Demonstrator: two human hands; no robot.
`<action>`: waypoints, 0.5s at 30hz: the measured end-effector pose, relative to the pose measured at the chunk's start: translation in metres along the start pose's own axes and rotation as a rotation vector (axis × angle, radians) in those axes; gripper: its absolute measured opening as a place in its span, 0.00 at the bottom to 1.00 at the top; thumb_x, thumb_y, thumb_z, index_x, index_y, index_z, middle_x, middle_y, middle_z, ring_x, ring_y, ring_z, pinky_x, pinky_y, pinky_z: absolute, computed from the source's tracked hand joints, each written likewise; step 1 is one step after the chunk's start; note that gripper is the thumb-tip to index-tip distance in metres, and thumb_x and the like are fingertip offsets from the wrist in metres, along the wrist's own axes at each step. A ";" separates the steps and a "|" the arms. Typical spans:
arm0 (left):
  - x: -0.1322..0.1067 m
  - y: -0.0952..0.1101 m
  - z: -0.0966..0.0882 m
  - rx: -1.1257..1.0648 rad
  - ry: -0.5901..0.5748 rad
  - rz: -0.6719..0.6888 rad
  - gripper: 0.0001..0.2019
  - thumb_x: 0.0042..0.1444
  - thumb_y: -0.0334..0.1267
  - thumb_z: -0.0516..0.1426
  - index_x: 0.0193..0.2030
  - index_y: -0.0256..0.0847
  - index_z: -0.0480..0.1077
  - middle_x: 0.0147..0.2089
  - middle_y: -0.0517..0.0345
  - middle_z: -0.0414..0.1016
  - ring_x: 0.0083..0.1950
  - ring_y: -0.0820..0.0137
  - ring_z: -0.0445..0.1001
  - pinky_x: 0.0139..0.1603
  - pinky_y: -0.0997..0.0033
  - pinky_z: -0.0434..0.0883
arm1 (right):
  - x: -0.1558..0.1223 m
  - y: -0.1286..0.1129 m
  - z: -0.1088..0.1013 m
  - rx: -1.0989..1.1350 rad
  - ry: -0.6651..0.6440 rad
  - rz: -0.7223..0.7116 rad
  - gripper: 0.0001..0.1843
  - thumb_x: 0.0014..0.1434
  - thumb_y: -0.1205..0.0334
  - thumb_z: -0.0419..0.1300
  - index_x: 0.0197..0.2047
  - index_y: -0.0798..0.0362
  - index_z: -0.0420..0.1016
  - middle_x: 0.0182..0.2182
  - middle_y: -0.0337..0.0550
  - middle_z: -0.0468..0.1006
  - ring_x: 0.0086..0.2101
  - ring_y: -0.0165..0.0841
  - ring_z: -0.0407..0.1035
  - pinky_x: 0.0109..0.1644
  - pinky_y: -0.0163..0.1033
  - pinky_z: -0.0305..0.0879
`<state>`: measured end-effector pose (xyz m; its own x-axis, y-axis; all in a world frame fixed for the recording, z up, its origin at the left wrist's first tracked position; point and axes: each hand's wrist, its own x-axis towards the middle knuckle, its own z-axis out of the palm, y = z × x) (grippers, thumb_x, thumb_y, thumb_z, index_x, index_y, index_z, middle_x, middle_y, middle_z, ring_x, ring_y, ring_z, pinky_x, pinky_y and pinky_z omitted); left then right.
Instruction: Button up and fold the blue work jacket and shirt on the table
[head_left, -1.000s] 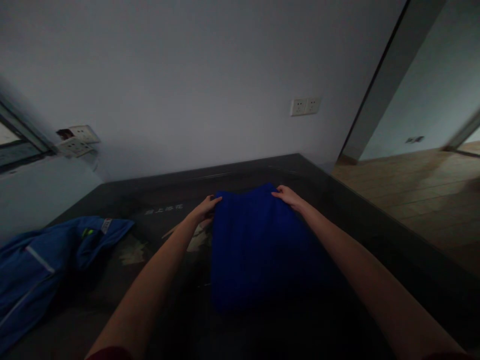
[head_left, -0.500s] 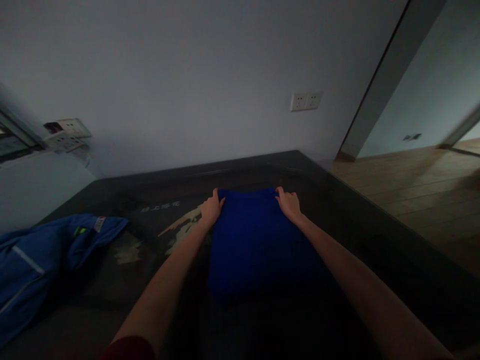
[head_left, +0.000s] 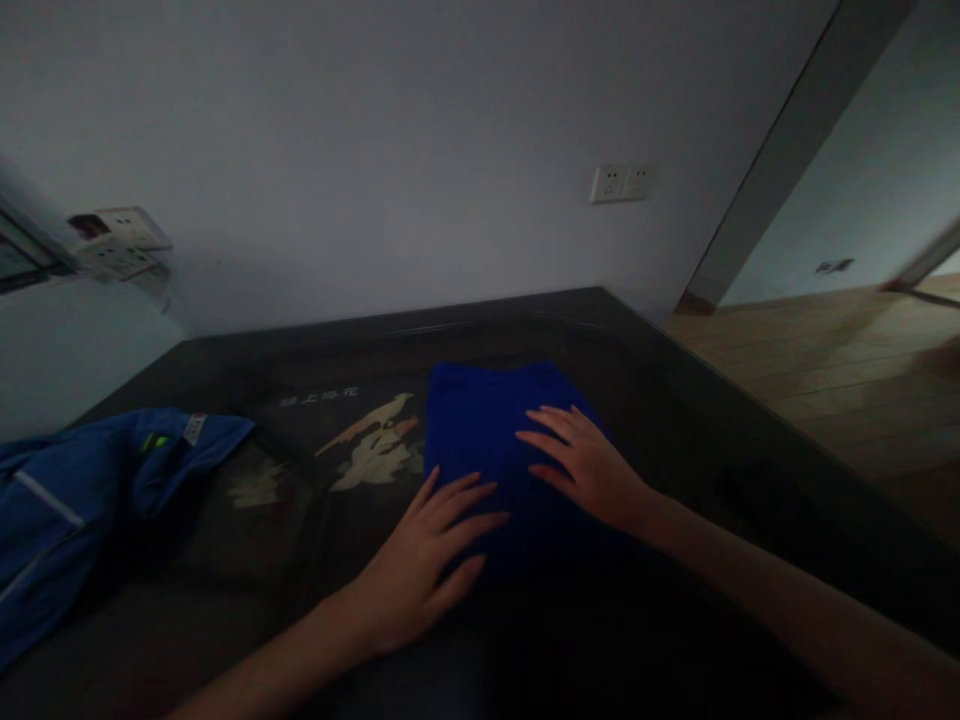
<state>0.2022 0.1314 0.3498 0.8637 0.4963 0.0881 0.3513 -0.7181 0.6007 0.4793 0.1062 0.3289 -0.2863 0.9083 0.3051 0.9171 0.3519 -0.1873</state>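
A folded piece of bright blue cloth (head_left: 484,410) lies flat on the dark table, its exact kind of garment not clear. Over its near left part is my left hand (head_left: 431,555), fingers spread and pointing right. My right hand (head_left: 581,460) is over the cloth's right side, fingers apart and pointing left. Neither hand grips the fabric; both seem to rest on it or just above it. The cloth's near edge fades into shadow.
The dark table (head_left: 645,400) carries a pale bird-and-flower picture (head_left: 375,445) left of the cloth. A blue jacket-like garment (head_left: 97,490) with light stripes lies at the left. Behind stands a wall with sockets (head_left: 622,184). Wooden floor (head_left: 795,365) shows at right.
Both hands have let go of the cloth's far corners and come back toward me, fingers now spread over its surface. The view has shifted slightly.
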 end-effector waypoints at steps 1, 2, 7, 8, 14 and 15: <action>-0.006 0.001 0.008 0.006 -0.027 0.010 0.22 0.62 0.40 0.50 0.63 0.59 0.60 0.69 0.63 0.55 0.70 0.57 0.50 0.70 0.46 0.33 | -0.011 -0.005 0.007 0.000 -0.057 -0.014 0.25 0.64 0.46 0.48 0.62 0.38 0.61 0.64 0.41 0.60 0.63 0.43 0.52 0.65 0.60 0.48; -0.008 -0.001 0.016 0.009 -0.048 0.014 0.24 0.61 0.40 0.51 0.64 0.59 0.58 0.69 0.63 0.53 0.71 0.56 0.48 0.70 0.45 0.32 | -0.020 -0.005 0.015 -0.003 -0.111 -0.011 0.26 0.63 0.45 0.48 0.64 0.36 0.59 0.65 0.40 0.57 0.64 0.44 0.50 0.65 0.62 0.47; 0.000 -0.031 0.035 -0.068 -0.098 -0.004 0.25 0.61 0.41 0.52 0.65 0.59 0.56 0.70 0.61 0.52 0.71 0.58 0.48 0.70 0.46 0.37 | -0.043 0.018 0.046 -0.031 -0.233 0.081 0.30 0.64 0.42 0.43 0.68 0.36 0.48 0.67 0.40 0.50 0.66 0.42 0.45 0.66 0.62 0.43; 0.000 -0.034 0.036 -0.090 -0.099 -0.010 0.24 0.61 0.41 0.52 0.65 0.59 0.57 0.70 0.61 0.52 0.71 0.58 0.47 0.70 0.46 0.37 | -0.044 0.022 0.048 -0.036 -0.232 0.092 0.30 0.64 0.42 0.43 0.68 0.35 0.46 0.67 0.40 0.49 0.66 0.42 0.43 0.66 0.62 0.42; -0.004 -0.029 0.028 -0.212 -0.127 -0.088 0.23 0.61 0.45 0.53 0.63 0.59 0.60 0.69 0.61 0.52 0.71 0.58 0.46 0.69 0.46 0.36 | -0.043 0.025 0.043 -0.050 -0.252 0.106 0.31 0.64 0.41 0.43 0.68 0.34 0.45 0.67 0.39 0.49 0.66 0.42 0.42 0.66 0.61 0.43; -0.003 -0.026 0.024 -0.230 -0.136 -0.096 0.22 0.61 0.45 0.53 0.62 0.59 0.61 0.69 0.61 0.54 0.71 0.58 0.47 0.69 0.46 0.37 | -0.042 0.022 0.041 -0.053 -0.257 0.110 0.31 0.64 0.41 0.44 0.68 0.35 0.46 0.67 0.40 0.49 0.66 0.42 0.43 0.66 0.62 0.43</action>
<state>0.1994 0.1365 0.3149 0.8764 0.4754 -0.0766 0.3564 -0.5334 0.7671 0.5006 0.0855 0.2741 -0.2388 0.9703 0.0380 0.9578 0.2418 -0.1553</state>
